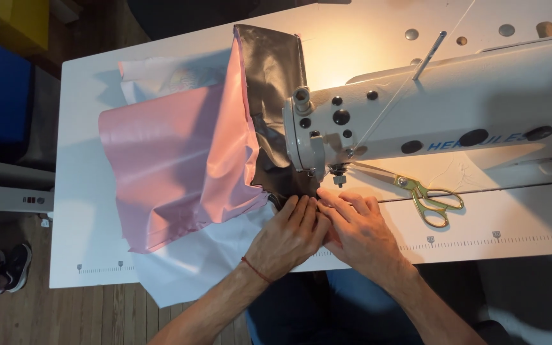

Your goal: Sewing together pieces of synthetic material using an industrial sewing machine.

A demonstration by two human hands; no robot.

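— Which step is this?
— Feeding: pink fabric drapes left on the bench; left hand and right hand, fingers together and flat, press its edge before the needle, probably lowered.
— Next?
— Even, straight guiding.

Glossy pink fabric — gold-toned metal scissors

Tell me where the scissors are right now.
In the head view, the gold-handled scissors lie on the white table, right of the right hand, just below the sewing machine arm.
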